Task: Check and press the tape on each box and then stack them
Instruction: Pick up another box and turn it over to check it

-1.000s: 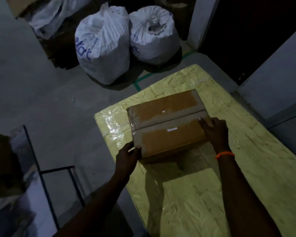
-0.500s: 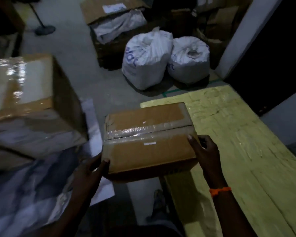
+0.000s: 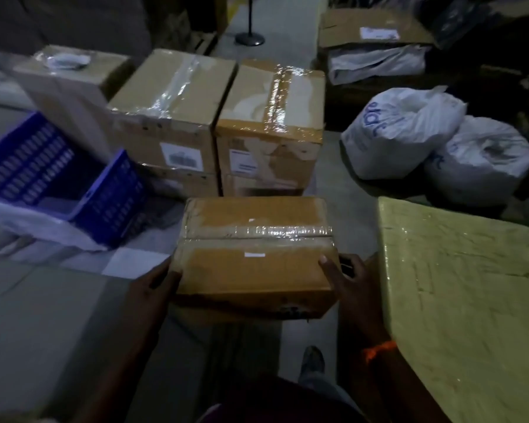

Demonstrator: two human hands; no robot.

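Note:
A brown cardboard box (image 3: 254, 248) with a shiny strip of clear tape across its top is held in the air over the floor, left of the table. My left hand (image 3: 158, 280) grips its left end and my right hand (image 3: 345, 277) grips its right end, thumb on top. Beyond it stand taped boxes stacked two high: a left stack (image 3: 171, 114) and a right stack (image 3: 271, 117), both with glossy tape on top. Another carton (image 3: 71, 77) stands further left.
The yellow plastic-wrapped table (image 3: 458, 300) fills the right. A blue slotted crate (image 3: 55, 181) lies on the left. Two white sacks (image 3: 403, 129) sit on the floor at the right. An open carton (image 3: 376, 35) and a stand base (image 3: 249, 41) lie at the back. My foot (image 3: 312, 361) shows below.
The box has been lifted off the yellow table and carried left, out over the floor toward the stacked boxes. Both hands have kept their grip on its ends.

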